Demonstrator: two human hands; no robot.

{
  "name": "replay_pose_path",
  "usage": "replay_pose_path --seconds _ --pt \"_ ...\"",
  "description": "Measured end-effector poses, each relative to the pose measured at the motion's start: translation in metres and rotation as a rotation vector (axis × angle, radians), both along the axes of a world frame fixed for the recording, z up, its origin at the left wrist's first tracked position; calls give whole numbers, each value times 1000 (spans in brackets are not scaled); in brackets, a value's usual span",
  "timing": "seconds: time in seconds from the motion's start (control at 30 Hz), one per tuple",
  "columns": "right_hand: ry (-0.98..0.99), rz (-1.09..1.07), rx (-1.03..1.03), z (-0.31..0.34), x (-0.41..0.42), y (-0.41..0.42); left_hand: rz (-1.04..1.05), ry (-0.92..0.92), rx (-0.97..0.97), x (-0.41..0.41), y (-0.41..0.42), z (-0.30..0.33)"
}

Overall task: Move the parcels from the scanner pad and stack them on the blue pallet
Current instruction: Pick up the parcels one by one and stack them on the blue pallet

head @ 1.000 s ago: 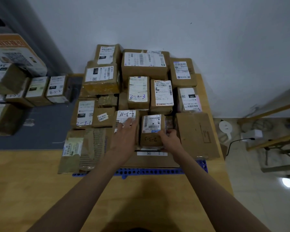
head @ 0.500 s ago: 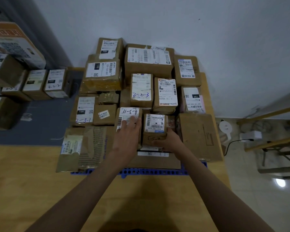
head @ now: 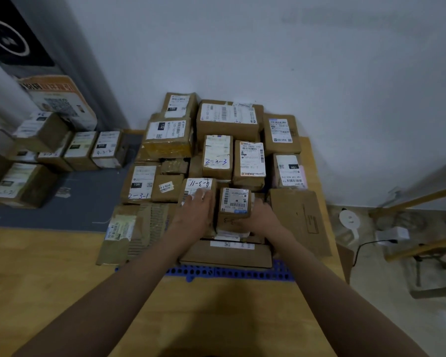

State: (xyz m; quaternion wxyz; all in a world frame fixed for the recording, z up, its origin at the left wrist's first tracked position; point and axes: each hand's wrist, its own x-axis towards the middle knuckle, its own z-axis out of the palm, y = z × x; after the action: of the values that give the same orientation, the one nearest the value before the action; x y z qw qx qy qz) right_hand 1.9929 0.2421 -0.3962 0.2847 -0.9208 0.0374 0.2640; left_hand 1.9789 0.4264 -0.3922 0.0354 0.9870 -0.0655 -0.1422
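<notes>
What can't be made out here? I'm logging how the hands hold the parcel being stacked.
Head view only:
- Right hand fingertips: hidden behind the small parcel, so grip unclear.
- Handwriting on that parcel's near side: blurred.
- Blue pallet: only the front edge shows; parcels cover the rest.
- Left hand: lies on the 4-3-11 parcel.

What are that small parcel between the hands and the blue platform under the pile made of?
The small parcel looks like brown corrugated cardboard, matte, with a white printed paper label stuck on top. The blue pallet seems to be moulded plastic: uniform bright colour and a regular grid of holes along its edge. Both hands, left hand and right hand, touch the parcel's sides.
</notes>
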Motion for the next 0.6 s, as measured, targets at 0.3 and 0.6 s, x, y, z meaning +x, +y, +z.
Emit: replay_pose_path --seconds 0.3,0.6 --pt "-110 303 -214 47 -20 12 110 33 63 -32 15 35" --pt "-195 579 -268 69 -58 68 252 175 143 -95 71 42"
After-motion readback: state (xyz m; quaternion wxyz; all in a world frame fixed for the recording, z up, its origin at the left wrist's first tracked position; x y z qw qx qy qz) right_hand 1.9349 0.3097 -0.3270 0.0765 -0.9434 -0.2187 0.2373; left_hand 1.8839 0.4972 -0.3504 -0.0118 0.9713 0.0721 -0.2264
